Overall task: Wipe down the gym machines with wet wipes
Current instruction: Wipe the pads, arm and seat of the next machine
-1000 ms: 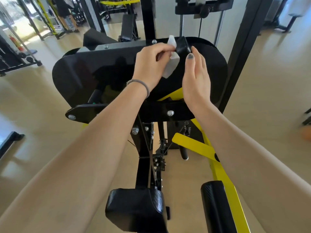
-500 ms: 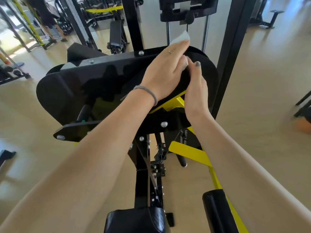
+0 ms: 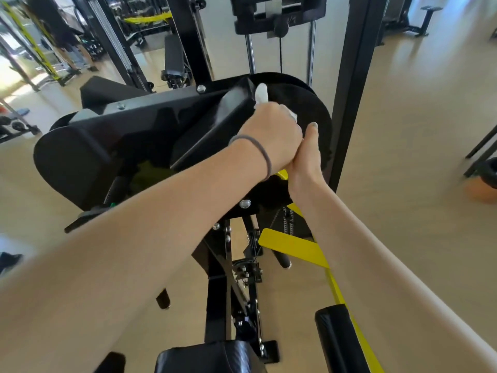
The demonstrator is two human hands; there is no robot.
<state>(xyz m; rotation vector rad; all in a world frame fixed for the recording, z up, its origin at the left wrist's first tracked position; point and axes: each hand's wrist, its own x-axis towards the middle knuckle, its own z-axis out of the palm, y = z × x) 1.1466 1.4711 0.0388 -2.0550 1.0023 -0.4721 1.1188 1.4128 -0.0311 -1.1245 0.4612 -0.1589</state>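
Both hands have slid down and toward the right rim of the machine since half a second back, the left now fisted where it lay flatter before. Nearest, at six o'clock, sit the black padded seat cushion [image 3: 212,356] and a black padded roller [image 3: 338,340] on its yellow steel lever arm [image 3: 293,247]. Farther up, the left hand [image 3: 271,135] is clenched round the white wet wipe [image 3: 261,93], which pokes out above the knuckles at twelve o'clock, pressed against the black rounded machine cover [image 3: 301,103]. The right hand [image 3: 306,157] lies just behind it, thumb up; what its hidden fingers do I cannot tell. That wipe looks limp, light and slippery-damp — best bunched in the palm, as here — so it won't slide loose.
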